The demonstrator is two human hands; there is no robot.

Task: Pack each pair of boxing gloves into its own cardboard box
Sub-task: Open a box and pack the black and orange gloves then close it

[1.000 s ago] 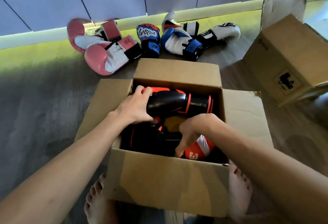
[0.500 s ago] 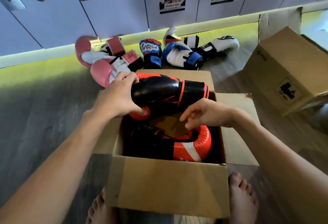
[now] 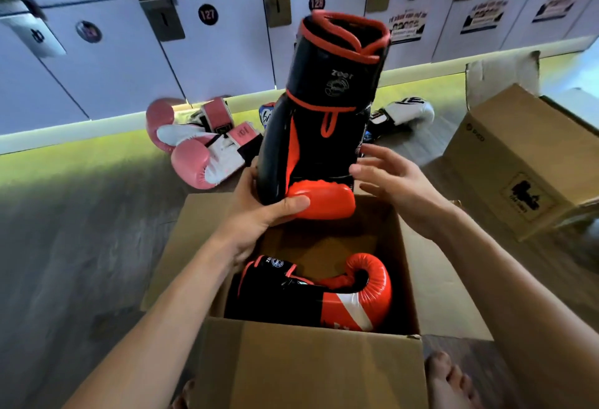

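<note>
A black and orange boxing glove (image 3: pixel 321 116) stands upright in the air above the open cardboard box (image 3: pixel 308 363), cuff up. My left hand (image 3: pixel 259 210) grips its padded lower end, thumb on the orange thumb part. My right hand (image 3: pixel 398 188) hovers beside the glove's right side with fingers spread, holding nothing. The matching black and orange glove (image 3: pixel 317 295) lies on its side inside the box.
A pair of pink and white gloves (image 3: pixel 197 146) lies on the floor behind the box. A white glove (image 3: pixel 408 111) and a blue one (image 3: pixel 267 111) show partly behind the raised glove. A second cardboard box (image 3: pixel 525 162) stands at right. Numbered lockers (image 3: pixel 129 61) line the back. Bare feet are below the box.
My left hand lifted the upper glove out of the box and turned it upright, cuff up. My right hand came off the lower glove and rose beside the lifted one.
</note>
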